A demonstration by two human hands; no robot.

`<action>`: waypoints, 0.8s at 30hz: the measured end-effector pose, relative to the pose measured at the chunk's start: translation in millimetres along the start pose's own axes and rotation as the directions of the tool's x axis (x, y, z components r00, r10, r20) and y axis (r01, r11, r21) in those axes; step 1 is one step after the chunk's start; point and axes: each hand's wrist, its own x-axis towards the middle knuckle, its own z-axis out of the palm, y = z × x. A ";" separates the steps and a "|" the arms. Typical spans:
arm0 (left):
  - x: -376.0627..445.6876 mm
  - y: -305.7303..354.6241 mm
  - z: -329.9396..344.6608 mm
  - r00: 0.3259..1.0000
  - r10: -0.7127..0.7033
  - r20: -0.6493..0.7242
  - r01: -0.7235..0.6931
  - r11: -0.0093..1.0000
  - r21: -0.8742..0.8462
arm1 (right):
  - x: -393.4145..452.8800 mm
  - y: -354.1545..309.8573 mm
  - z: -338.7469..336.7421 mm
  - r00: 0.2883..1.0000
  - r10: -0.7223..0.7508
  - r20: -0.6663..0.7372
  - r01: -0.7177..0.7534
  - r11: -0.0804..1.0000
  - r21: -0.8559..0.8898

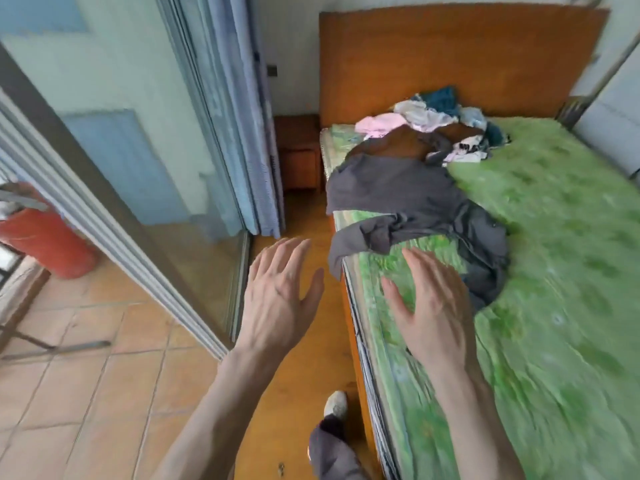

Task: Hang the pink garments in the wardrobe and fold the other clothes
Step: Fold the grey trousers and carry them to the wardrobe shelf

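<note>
- While both hover flat and holding nothing, left hand (280, 299) is over the floor, right hand (429, 306) over the bed (554, 271).
- Grey garment (415, 206) sprawls near a clothes pile with pink garments (379, 124).

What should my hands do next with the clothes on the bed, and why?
Probably reach forward and take the dark grey garment: both the left hand and right hand are open and empty, and it lies nearest, draped over the bed's edge.

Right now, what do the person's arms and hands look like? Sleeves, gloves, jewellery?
Both forearms are bare up to the frame edge, with no sleeves in view. The left hand and right hand wear no gloves, and no rings, watch or bands are visible. Motion blur softens fine detail.
</note>
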 end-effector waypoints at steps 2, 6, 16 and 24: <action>29.5 4.9 21.8 0.998 0.061 0.021 -0.061 0.998 -0.017 | 10.8 17.9 9.3 0.997 0.068 -0.027 -0.068 0.998 -0.003; 92.9 13.4 69.3 0.984 0.163 0.067 -0.160 0.986 -0.056 | 44.1 59.1 33.9 0.982 0.166 -0.089 -0.168 0.986 -0.012; 249.4 73.4 192.2 0.922 0.358 0.146 -0.333 0.928 -0.168 | 145.0 170.7 57.6 0.900 0.406 -0.161 -0.416 0.909 -0.031; 336.7 117.3 280.8 0.855 0.483 0.186 -0.421 0.858 -0.296 | 193.3 250.4 65.1 0.832 0.523 -0.187 -0.547 0.830 -0.109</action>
